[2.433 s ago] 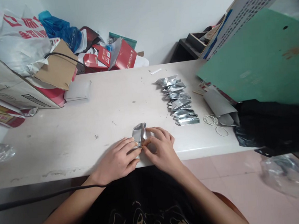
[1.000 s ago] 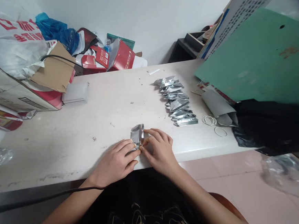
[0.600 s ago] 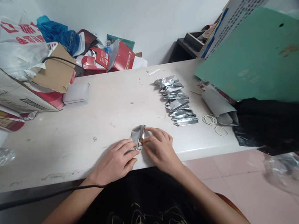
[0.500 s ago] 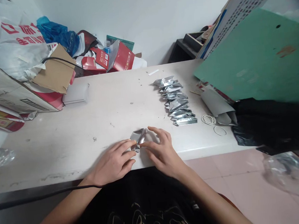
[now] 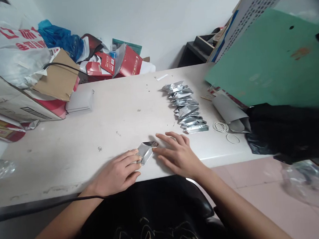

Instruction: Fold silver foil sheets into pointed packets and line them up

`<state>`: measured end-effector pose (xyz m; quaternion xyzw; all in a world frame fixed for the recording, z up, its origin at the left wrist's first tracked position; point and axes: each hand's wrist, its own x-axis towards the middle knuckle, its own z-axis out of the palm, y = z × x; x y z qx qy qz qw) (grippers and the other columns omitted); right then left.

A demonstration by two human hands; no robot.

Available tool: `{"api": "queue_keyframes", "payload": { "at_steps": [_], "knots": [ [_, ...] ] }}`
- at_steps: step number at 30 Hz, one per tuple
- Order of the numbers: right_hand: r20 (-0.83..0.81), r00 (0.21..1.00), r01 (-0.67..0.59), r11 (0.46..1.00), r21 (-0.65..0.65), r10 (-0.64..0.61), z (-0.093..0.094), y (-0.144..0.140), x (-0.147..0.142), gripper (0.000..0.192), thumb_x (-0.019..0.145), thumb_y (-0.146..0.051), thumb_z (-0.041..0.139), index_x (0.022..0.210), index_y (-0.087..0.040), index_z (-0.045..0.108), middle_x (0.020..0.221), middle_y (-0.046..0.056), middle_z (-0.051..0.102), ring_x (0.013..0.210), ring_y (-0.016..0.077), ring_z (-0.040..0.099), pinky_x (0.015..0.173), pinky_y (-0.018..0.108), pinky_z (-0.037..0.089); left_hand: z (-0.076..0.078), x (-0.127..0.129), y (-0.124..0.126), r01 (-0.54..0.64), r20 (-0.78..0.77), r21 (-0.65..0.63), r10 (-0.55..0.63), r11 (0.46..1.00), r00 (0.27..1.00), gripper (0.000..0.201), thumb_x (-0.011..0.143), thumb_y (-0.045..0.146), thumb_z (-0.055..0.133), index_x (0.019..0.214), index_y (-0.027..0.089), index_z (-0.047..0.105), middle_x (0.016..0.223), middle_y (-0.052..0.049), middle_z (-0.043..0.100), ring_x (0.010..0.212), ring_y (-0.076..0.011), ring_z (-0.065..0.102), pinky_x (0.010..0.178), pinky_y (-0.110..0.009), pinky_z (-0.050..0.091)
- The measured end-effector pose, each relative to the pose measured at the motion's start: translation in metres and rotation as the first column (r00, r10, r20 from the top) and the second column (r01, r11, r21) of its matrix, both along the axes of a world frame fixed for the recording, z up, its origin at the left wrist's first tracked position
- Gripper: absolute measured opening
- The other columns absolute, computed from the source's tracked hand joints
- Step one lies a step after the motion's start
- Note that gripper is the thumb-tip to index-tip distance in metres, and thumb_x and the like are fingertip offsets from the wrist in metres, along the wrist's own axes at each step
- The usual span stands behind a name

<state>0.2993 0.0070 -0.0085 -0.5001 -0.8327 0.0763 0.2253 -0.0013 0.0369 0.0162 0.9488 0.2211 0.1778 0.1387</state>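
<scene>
At the table's (image 5: 67,141) near edge, centre:
- Row of folded foil packets (image 5: 185,106), toward the right edge, running far to near.
- Left hand (image 5: 116,172): fingertips pinching the foil piece's near-left end.
- Right hand (image 5: 179,154): released, fingers spread flat just beside its far end.
- Foil piece (image 5: 147,150): flat, long axis slanting near-left to far-right.
Advice: pin one end, press creases firmly, edges aligned.
</scene>
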Motion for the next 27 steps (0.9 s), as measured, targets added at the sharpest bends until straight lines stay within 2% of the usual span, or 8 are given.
{"api": "queue_keyframes", "payload": {
  "at_steps": [6,10,13,17,19,22,24,27],
  "knots": [
    [-0.081,0.963,-0.256,0.966,0.029,0.258,0.005,0.001,0.000,0.029,0.107,-0.028,0.059,0.132,-0.031,0.073,0.153,0.000,0.068,0.149,0.0292,0.055,0.116,0.056,0.046,0.003,-0.007,0.013,0.011,-0.015,0.085,-0.010,0.996,1.000,0.017,0.111,0.032,0.061,0.109,0.021,0.074,0.121,-0.006,0.079,0.129,-0.0250,0.069,0.107,-0.046,0.062],
    [-0.114,0.961,-0.245,0.968,0.063,0.251,0.002,-0.018,-0.017,0.030,0.108,-0.033,0.063,0.136,-0.027,0.072,0.150,0.005,0.070,0.144,0.0269,0.061,0.115,0.051,0.050,0.010,-0.007,0.016,-0.009,-0.072,0.166,0.021,0.986,0.997,0.017,0.110,0.032,0.061,0.105,0.020,0.072,0.111,-0.006,0.079,0.107,-0.0237,0.073,0.090,-0.041,0.064],
    [-0.132,0.967,-0.211,0.974,0.082,0.220,-0.003,-0.030,-0.023,0.031,0.108,-0.028,0.063,0.138,-0.030,0.071,0.147,0.004,0.072,0.141,0.0258,0.064,0.113,0.051,0.052,0.013,0.000,0.006,-0.042,-0.101,0.171,0.060,0.984,0.993,0.017,0.110,0.022,0.055,0.103,0.019,0.071,0.110,-0.007,0.077,0.105,-0.0233,0.073,0.091,-0.041,0.063],
    [-0.147,0.969,-0.185,0.978,0.097,0.198,-0.009,-0.040,-0.023,0.032,0.108,-0.029,0.065,0.139,-0.029,0.070,0.146,0.003,0.073,0.141,0.0260,0.065,0.110,0.051,0.054,0.004,0.011,-0.021,-0.164,-0.123,0.136,0.180,0.977,0.976,0.024,0.110,0.032,0.054,0.122,0.016,0.068,0.120,-0.013,0.076,0.117,-0.0289,0.072,0.102,-0.046,0.062],
    [-0.151,0.967,-0.195,0.978,0.079,0.205,-0.011,-0.042,-0.019,0.034,0.108,-0.028,0.066,0.141,-0.032,0.070,0.146,0.003,0.072,0.142,0.0261,0.064,0.111,0.052,0.055,-0.006,0.014,-0.037,-0.234,-0.129,0.146,0.253,0.961,0.959,0.048,0.111,0.048,0.052,0.143,0.013,0.060,0.139,-0.019,0.071,0.134,-0.0348,0.066,0.112,-0.052,0.057],
    [-0.166,0.960,-0.217,0.974,0.059,0.224,-0.013,-0.043,-0.012,0.038,0.106,-0.026,0.068,0.143,-0.036,0.070,0.145,0.001,0.073,0.141,0.0260,0.066,0.111,0.053,0.056,-0.022,0.015,-0.053,-0.281,-0.152,0.175,0.308,0.944,0.939,0.082,0.110,0.068,0.045,0.167,0.010,0.035,0.163,-0.025,0.054,0.153,-0.0403,0.050,0.125,-0.059,0.043],
    [-0.186,0.956,-0.220,0.974,0.061,0.228,-0.015,-0.043,-0.010,0.039,0.105,-0.025,0.069,0.143,-0.037,0.070,0.144,0.001,0.074,0.139,0.0255,0.067,0.110,0.052,0.058,-0.028,0.015,-0.056,-0.277,-0.175,0.178,0.307,0.944,0.935,0.090,0.109,0.070,0.042,0.173,0.009,0.022,0.171,-0.025,0.043,0.160,-0.0399,0.041,0.129,-0.059,0.039],
    [-0.229,0.948,-0.210,0.975,0.066,0.220,-0.016,-0.044,-0.010,0.035,0.106,-0.024,0.067,0.139,-0.036,0.072,0.139,0.000,0.076,0.138,0.0250,0.068,0.109,0.052,0.058,-0.029,0.016,-0.050,-0.250,-0.180,0.185,0.283,0.950,0.942,0.090,0.110,0.068,0.043,0.173,0.008,0.020,0.173,-0.025,0.040,0.163,-0.0392,0.037,0.132,-0.059,0.035]
  ]
}}
